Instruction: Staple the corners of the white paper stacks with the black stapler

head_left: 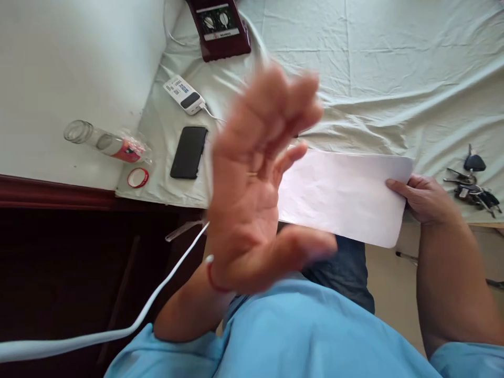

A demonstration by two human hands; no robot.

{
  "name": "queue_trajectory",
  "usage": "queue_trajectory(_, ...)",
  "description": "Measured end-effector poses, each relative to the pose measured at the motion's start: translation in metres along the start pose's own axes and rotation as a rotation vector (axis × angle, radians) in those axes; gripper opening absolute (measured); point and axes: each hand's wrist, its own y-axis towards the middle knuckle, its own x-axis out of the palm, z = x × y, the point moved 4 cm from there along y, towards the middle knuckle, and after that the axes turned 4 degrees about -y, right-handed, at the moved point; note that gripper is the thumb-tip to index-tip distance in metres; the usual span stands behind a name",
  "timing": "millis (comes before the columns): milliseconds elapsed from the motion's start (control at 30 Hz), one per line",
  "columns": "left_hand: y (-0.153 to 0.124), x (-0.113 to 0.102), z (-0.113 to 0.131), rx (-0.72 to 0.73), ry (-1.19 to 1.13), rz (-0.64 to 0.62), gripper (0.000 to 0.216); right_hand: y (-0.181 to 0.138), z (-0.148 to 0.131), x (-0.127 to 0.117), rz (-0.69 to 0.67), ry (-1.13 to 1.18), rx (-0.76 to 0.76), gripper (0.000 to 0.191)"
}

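Note:
My left hand (255, 189) is raised close to the camera, blurred by motion, with the palm showing, fingers curved and the thumb held apart. Nothing is in it. A ring and a red wrist string show on it. Behind it lies a blank white sheet of paper (342, 194), its left part hidden by this hand. At the sheet's right edge, my right hand (429, 198) grips the paper, thumb on top and the other fingers underneath. The paper's near edge juts past the table's front edge, above my lap.
A bunch of keys (472, 191) lies right of my right hand. On the left are a black phone (189, 152), a white power bank (184, 94) with a cable, a glass bottle (108, 144) lying down and a red wristband (137, 178). A maroon device (220, 29) stands behind. A white cable (157, 294) crosses lower left.

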Motion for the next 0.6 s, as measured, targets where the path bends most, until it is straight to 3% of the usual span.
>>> queue_trajectory(67,0.000,0.015,-0.043,-0.037,-0.247,-0.130,0.038,0.003,-0.001,0.001,0.031,0.049,-0.017,0.039)
queue_trajectory(133,-0.001,0.016,-0.092,-0.106,-0.140,-0.070,0.022,0.007,-0.006,0.000,0.043,0.077,-0.028,0.040)
queue_trajectory(267,0.005,0.004,-0.167,-0.222,0.125,0.072,0.021,0.025,-0.025,-0.007,-0.002,0.033,-0.026,0.036)
queue_trajectory(400,0.031,-0.004,-0.197,-0.170,0.292,0.108,0.023,0.054,-0.056,-0.015,-0.018,-0.076,-0.085,0.033)
queue_trajectory(600,0.079,-0.001,-0.216,-0.056,0.397,0.153,0.033,0.093,-0.080,-0.003,-0.059,-0.220,-0.028,0.050)
